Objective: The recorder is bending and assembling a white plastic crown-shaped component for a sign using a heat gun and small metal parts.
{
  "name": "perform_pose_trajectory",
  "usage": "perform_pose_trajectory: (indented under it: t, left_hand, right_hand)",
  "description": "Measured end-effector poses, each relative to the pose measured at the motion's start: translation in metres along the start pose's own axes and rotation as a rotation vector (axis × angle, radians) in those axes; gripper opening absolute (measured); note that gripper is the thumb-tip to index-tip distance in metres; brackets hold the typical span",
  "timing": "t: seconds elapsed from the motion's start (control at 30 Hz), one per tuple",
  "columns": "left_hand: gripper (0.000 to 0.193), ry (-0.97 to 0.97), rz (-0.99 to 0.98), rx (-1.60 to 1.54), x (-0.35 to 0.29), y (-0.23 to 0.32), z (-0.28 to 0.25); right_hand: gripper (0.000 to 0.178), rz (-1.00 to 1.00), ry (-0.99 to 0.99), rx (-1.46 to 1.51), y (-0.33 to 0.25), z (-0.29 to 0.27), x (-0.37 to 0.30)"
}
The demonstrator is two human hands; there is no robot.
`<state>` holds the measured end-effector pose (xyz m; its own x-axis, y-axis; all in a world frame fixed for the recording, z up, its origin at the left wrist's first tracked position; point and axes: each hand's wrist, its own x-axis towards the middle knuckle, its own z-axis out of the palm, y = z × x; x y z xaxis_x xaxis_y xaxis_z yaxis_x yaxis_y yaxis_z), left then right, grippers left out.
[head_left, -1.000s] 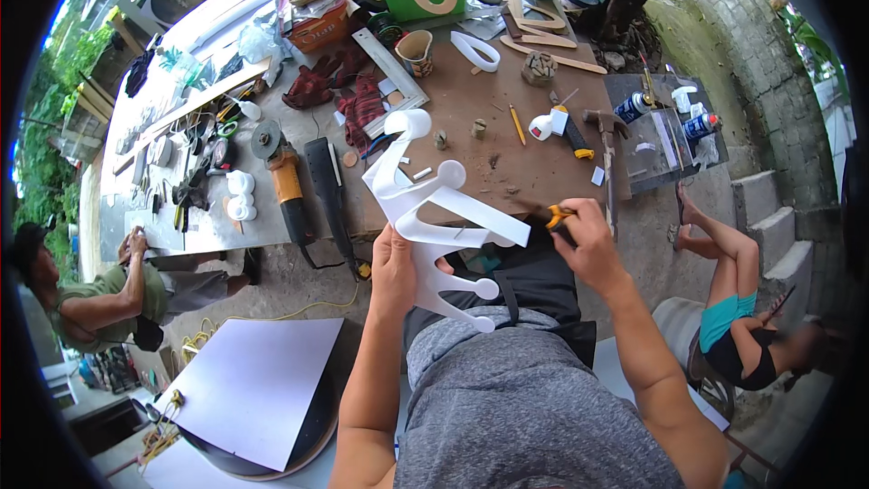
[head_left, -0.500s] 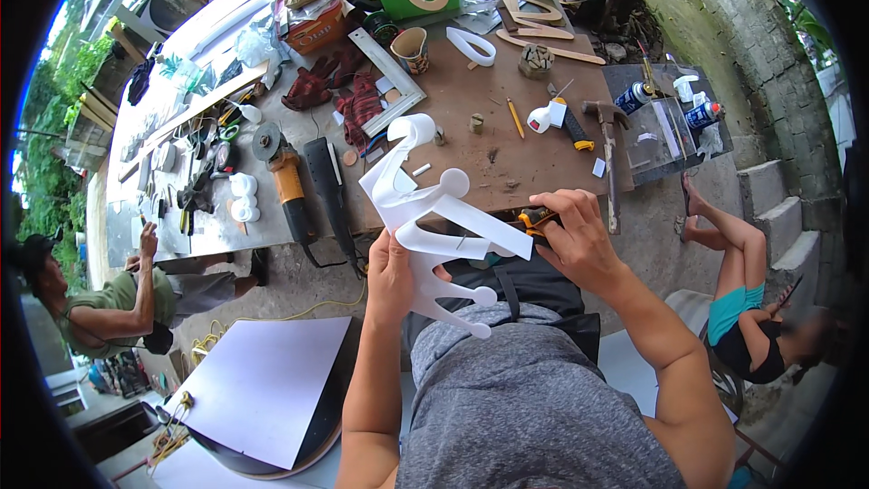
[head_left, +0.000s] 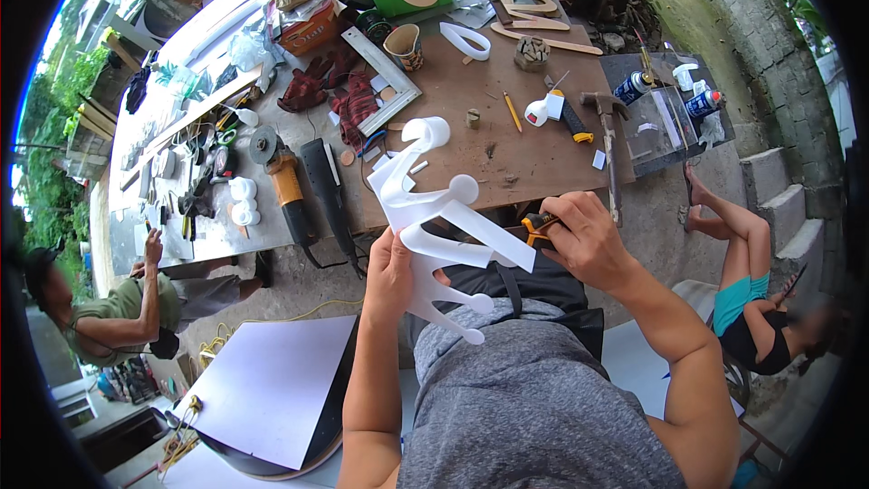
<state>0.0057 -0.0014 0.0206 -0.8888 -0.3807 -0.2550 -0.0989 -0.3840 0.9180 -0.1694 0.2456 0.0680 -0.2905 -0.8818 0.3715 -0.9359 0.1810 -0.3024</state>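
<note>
In my left hand (head_left: pixel 389 276) is a white crown-shaped cutout with round-tipped points (head_left: pixel 430 294), its fingers closed round the lower left part. A white strip (head_left: pixel 475 231) stands bent along its edge, its straight end sticking out to the right. My right hand (head_left: pixel 588 237) grips a small black-and-yellow hand tool (head_left: pixel 538 228); its exact kind is partly hidden by the fingers. The tool is just right of the strip's end, apart from it. Both hands are over my lap, at the table's near edge.
On the brown table (head_left: pixel 434 172) lie an angle grinder (head_left: pixel 288 190), a long black tool (head_left: pixel 328 190), a hammer (head_left: pixel 608 140), a pencil (head_left: pixel 512 112) and a yellow-black cutter (head_left: pixel 574 122). A white sheet (head_left: pixel 276 389) lies lower left. One person stands left, another sits right.
My right hand and its tool have shifted slightly right, away from the strip's end. The white cutout has tilted a little in my left hand.
</note>
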Motion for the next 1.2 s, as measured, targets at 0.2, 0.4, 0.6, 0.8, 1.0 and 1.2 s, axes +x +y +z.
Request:
perform_pose_trajectory:
  t: [0.2, 0.4, 0.6, 0.8, 1.0, 1.2]
  left_hand:
    - [0.046, -0.014, -0.045, 0.012, -0.002, -0.007, -0.001]
    - [0.045, 0.117, 0.037, -0.152, 0.0, -0.016, -0.002]
    - [0.043, 0.191, 0.078, -0.233, 0.005, -0.015, -0.009]
    - [0.042, 0.29, 0.115, -0.223, 0.003, -0.013, -0.012]
    - [0.043, 0.349, 0.105, -0.328, 0.002, -0.002, -0.002]
    - [0.049, 0.374, 0.036, -0.409, 0.001, -0.001, -0.004]
  right_hand:
    - [0.032, 0.089, -0.097, 0.058, 0.015, 0.002, 0.0]
    - [0.02, 0.347, -0.148, -0.018, 0.043, 0.026, -0.028]
    - [0.028, 0.924, -0.173, 0.121, 0.093, 0.06, -0.043]
    - [0.036, 1.095, -0.292, 0.209, 0.105, 0.069, -0.046]
    - [0.036, 1.131, -0.32, 0.201, 0.106, 0.068, -0.049]
    - [0.035, 1.078, -0.209, 0.108, 0.103, 0.061, -0.069]
